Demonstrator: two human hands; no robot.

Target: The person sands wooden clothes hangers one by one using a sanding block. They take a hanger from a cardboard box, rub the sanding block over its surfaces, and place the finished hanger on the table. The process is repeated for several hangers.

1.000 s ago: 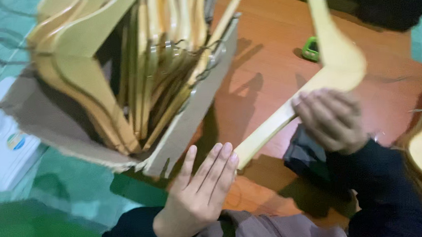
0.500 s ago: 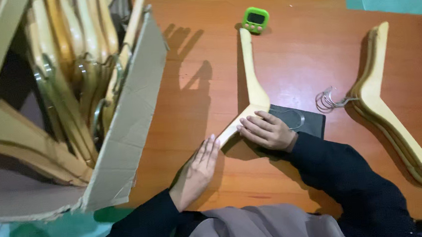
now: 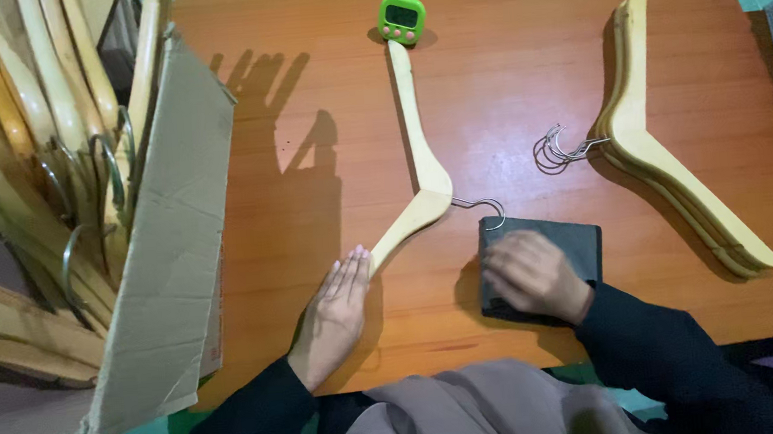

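Observation:
A light wooden hanger point(image 3: 419, 165) lies flat on the orange-brown table point(image 3: 504, 82), its metal hook pointing right onto a dark grey folded cloth pad point(image 3: 579, 240). My left hand point(image 3: 334, 316) rests flat on the table, fingers together, fingertips touching the hanger's near arm end. On the dark pad lies my right hand point(image 3: 534, 275), blurred, palm down, fingers curled over it. Whether it grips the pad is unclear.
A cardboard box point(image 3: 163, 260) full of several wooden hangers point(image 3: 28, 151) stands at the left, its flap leaning over the table edge. A stack of wooden hangers point(image 3: 663, 148) lies at the right. A small green timer point(image 3: 402, 18) sits at the far side.
The hanger, held up over the table a second ago, now lies flat. My right hand let go of it and moved right onto the dark pad. My left hand stayed near the hanger's end.

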